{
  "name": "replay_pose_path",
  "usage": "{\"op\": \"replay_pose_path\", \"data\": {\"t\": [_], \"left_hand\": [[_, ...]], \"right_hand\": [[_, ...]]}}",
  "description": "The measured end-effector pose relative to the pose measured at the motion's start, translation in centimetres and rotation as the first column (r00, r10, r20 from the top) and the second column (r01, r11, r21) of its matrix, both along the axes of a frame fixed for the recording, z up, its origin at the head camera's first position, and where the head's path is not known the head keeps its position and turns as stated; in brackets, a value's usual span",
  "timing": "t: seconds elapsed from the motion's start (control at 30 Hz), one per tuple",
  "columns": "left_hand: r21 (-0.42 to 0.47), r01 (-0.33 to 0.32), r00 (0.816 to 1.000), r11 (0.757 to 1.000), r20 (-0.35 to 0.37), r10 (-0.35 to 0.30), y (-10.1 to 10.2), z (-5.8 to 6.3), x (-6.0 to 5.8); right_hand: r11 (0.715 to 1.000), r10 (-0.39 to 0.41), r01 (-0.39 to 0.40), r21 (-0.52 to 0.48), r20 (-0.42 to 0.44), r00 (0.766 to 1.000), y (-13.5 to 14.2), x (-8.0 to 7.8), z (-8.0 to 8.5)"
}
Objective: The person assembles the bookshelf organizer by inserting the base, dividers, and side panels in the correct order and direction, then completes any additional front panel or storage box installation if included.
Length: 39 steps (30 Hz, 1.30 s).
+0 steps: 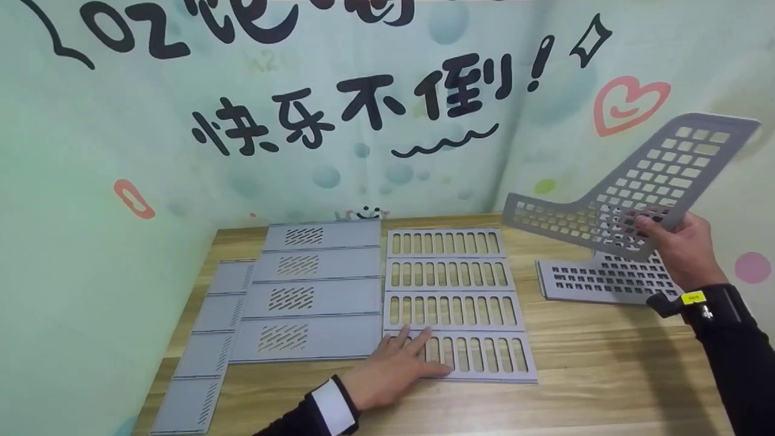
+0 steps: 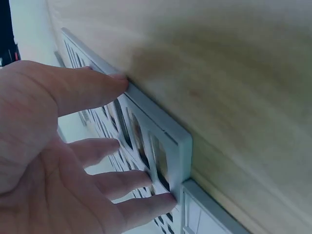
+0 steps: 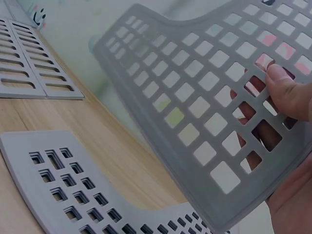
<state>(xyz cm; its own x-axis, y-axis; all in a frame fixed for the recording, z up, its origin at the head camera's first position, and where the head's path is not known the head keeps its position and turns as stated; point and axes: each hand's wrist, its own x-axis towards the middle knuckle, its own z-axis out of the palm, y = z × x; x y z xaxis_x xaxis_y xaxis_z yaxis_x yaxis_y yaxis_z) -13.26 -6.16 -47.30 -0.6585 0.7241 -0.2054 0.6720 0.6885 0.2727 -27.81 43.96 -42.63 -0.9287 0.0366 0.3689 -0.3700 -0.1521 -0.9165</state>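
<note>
My right hand (image 1: 687, 248) holds a grey L-shaped panel (image 1: 723, 123) full of square cutouts, raised above the table. In the right wrist view its thumb (image 3: 282, 85) lies on the panel's face, and other fingers show through the holes behind. Below it lies a stack of similar grey panels (image 1: 545, 281), partly hidden by the raised one. My left hand (image 1: 390, 369) rests on the front slotted grey panel (image 1: 484, 376) with its fingers spread. In the left wrist view the thumb touches that panel's long edge, and the fingertips reach the slotted face.
Further slotted panels lie in rows behind the front one. To their left are wider grey panels (image 1: 348, 336) with diagonal slits, then narrow panels (image 1: 181, 399) at the table's left edge. A printed cloth (image 1: 339, 181) hangs behind the wooden table (image 1: 581, 399).
</note>
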Motion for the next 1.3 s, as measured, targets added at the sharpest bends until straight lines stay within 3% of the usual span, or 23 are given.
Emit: {"op": "replay_pose_path", "data": {"t": [0.23,0.5,0.67,0.8,1.1,1.3], "left_hand": [[0.027,-0.015,0.999,1.0,0.041,0.014,0.3,-0.1,1.7],[0.049,-0.036,0.984,0.998,0.177,0.027,0.1,-0.1,2.9],[0.045,-0.045,0.98,0.998,0.196,0.035,-0.2,-0.1,3.5],[0.051,-0.06,0.973,0.997,0.228,0.047,-0.2,-0.1,3.7],[0.052,-0.073,0.965,0.996,0.256,0.057,-0.1,0.0,3.6],[0.047,-0.086,0.964,0.995,0.254,0.071,-0.1,0.1,3.5]], "right_hand": [[0.995,-0.034,0.029,0.092,0.061,0.998,0.7,-0.9,-1.0],[0.982,-0.012,-0.006,0.189,0.091,0.996,1.5,-1.9,-1.8],[0.982,0.033,-0.048,0.184,0.084,0.996,1.3,-2.6,-1.9],[0.97,0.083,-0.099,0.224,0.078,0.993,1.5,-3.0,-2.0],[0.945,0.07,-0.096,0.313,0.093,0.993,2.1,-3.3,-1.7],[0.942,0.107,-0.143,0.303,0.13,0.986,2.6,-3.6,-1.7]]}}
